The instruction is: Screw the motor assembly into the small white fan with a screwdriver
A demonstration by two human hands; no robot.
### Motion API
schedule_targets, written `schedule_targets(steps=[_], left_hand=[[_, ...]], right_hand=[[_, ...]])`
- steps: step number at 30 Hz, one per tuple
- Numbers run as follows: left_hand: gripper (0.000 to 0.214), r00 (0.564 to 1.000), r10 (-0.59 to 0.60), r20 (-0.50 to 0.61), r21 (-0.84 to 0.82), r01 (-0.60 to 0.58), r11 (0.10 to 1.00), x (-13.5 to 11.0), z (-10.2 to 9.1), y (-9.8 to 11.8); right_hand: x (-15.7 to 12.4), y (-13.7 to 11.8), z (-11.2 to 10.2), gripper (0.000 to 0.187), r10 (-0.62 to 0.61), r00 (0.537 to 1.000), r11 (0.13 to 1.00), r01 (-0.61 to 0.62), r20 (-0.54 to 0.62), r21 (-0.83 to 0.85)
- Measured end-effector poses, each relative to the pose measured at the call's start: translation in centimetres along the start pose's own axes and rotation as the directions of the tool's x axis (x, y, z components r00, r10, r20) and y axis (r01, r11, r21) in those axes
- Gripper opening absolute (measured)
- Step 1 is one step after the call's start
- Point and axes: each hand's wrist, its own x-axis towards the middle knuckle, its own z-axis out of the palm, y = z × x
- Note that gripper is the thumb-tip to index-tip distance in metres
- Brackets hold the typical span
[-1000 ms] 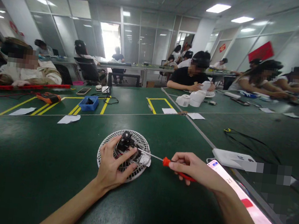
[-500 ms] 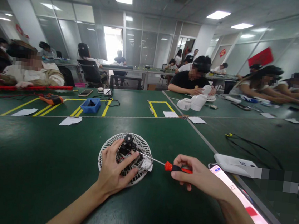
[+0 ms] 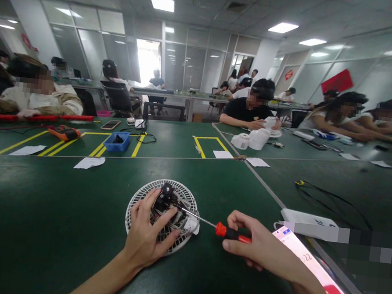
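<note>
A round white fan grille (image 3: 136, 196) lies on the green table with a black motor (image 3: 167, 192), wires and small parts on top. My left hand (image 3: 147, 229) is spread across its left and near side, fingers curved over the parts, gripping the fan assembly. In my right hand (image 3: 251, 238) is a screwdriver (image 3: 221, 229) with a red and black handle, the thumb and fingers closed around it. Its shaft slants left to the parts beside the motor. The tip's exact contact is hard to make out.
A lit phone (image 3: 316, 269) and a white power bank (image 3: 309, 224) lie right of my right hand. Farther off are a blue bin (image 3: 117, 142), an orange meter (image 3: 63, 133), paper slips and white housings (image 3: 258, 138). Other people sit around the tables.
The view has tilted slightly, so the fan assembly sits a little lower. The screwdriver's shaft now meets the parts slightly farther left, nearer the motor. Both hands keep their holds.
</note>
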Motion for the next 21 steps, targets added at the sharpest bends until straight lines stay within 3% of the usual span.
schedule_targets(steps=[6,11,17,21], left_hand=[[0.037,1.000,0.004,0.008,0.006,-0.004,1.000,0.12,-0.08,0.00],[0.038,1.000,0.014,0.015,0.023,-0.015,1.000,0.26,-0.22,0.21],[0.039,1.000,0.011,0.025,0.029,-0.012,1.000,-0.01,-0.03,0.01],[0.042,0.999,0.020,0.031,0.042,-0.021,0.999,-0.10,0.02,-0.14]], right_hand=[[0.60,0.77,-0.27,0.050,-0.063,0.997,0.996,0.060,0.034,0.065],[0.81,0.92,-0.08,0.056,0.018,1.000,0.999,-0.018,0.002,0.032],[0.45,0.62,-0.12,0.044,-0.123,0.992,0.992,0.123,-0.010,0.009],[0.20,0.31,-0.06,0.036,-0.067,0.996,0.997,0.069,-0.051,0.034]])
